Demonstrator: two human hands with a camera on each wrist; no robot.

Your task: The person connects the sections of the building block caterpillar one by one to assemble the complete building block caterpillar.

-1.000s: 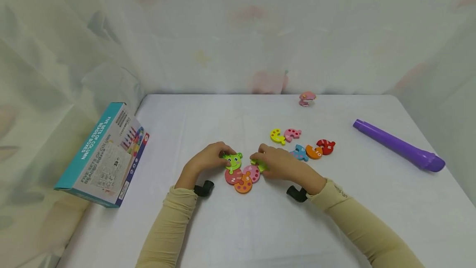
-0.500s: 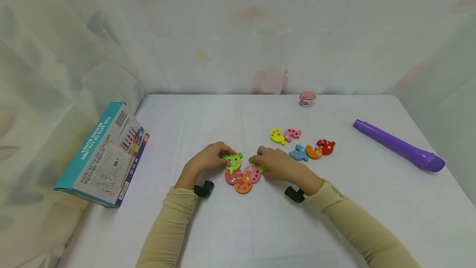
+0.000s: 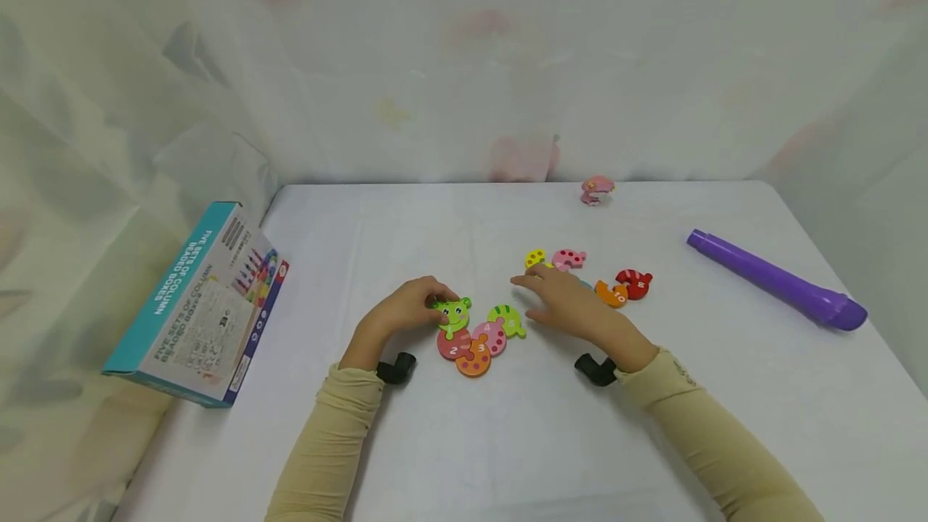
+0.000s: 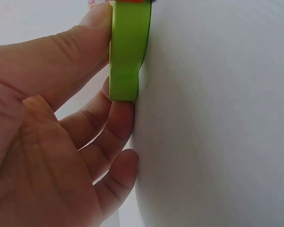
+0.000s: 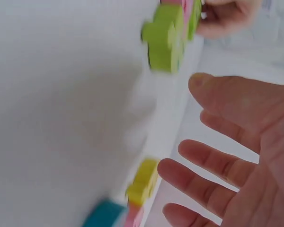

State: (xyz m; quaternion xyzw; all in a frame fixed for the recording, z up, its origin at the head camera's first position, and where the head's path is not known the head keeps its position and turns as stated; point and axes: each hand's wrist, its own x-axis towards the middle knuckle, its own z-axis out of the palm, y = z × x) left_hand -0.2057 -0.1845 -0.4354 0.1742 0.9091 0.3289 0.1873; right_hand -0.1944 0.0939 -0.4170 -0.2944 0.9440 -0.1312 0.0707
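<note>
My left hand (image 3: 406, 308) pinches the edge of a green smiling puzzle head piece (image 3: 455, 314) lying on the white table; in the left wrist view, thumb and fingers meet its green edge (image 4: 128, 52). Joined to it in a curved chain are a red 2 piece (image 3: 451, 347), an orange 3 piece (image 3: 474, 362), a pink 4 piece (image 3: 493, 338) and a striped green 5 piece (image 3: 507, 317). To the right of the chain, my right hand (image 3: 569, 304) holds nothing, its fingers spread. It partly covers a yellow piece (image 3: 534, 257) and mostly hides a blue one.
Loose pink (image 3: 569, 258), orange (image 3: 611, 296) and red (image 3: 635, 284) puzzle pieces lie beyond the right hand. A pink figurine (image 3: 598, 189) stands by the back edge. On the right lies a purple tube (image 3: 776, 280); a cardboard box (image 3: 203, 304) stands at the left.
The right hand has let go of the green 5 piece and moved right toward the loose pieces. That piece now shows fully at the chain's end. The left hand keeps its hold.
</note>
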